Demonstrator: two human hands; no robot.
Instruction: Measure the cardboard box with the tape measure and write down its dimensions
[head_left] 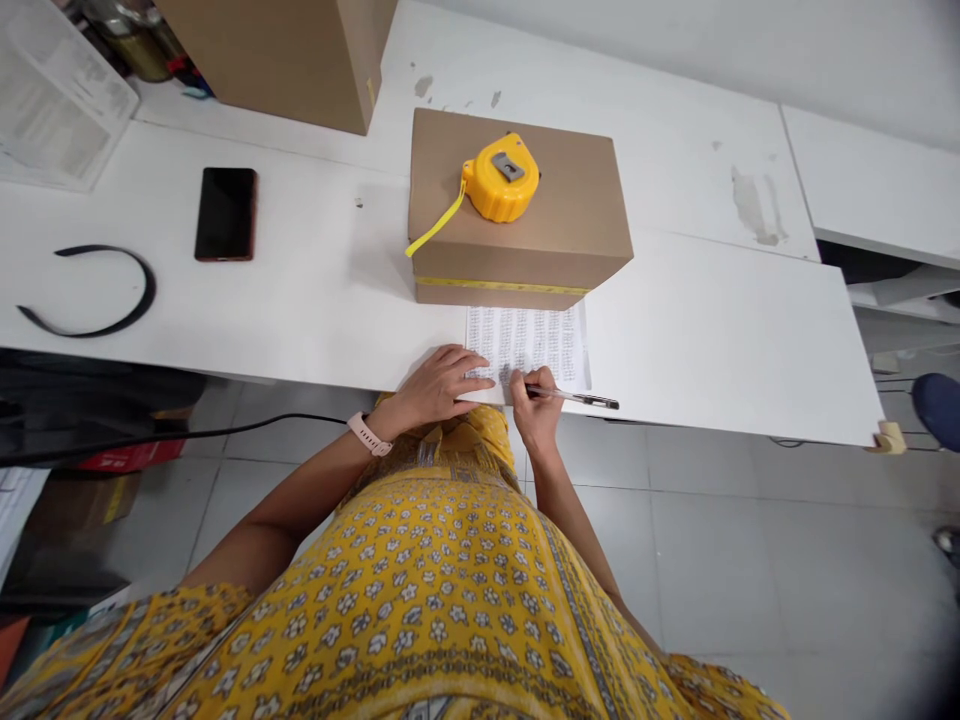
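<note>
My right hand (pixel 535 408) is closed round a pen (pixel 581 398), its tip end hidden by my fingers over a sheet of paper (pixel 551 345) covered with columns of small text. Flat on the sheet's left edge lies my left hand (pixel 447 383), fingers stretched out and holding nothing. Just beyond, a brown cardboard box (pixel 577 200) with a yellow strip along its front covers the far part of the paper. On top of that box rests a yellow tape measure (pixel 504 180) with a wrist strap.
A white table (pixel 735 330) runs across the view. To the left on it are a phone (pixel 226 214) and a black curved band (pixel 142 285). A larger cardboard box (pixel 285 60) stands behind, near bottles (pixel 139 45). A black cable (pixel 255 428) passes below the table's front edge.
</note>
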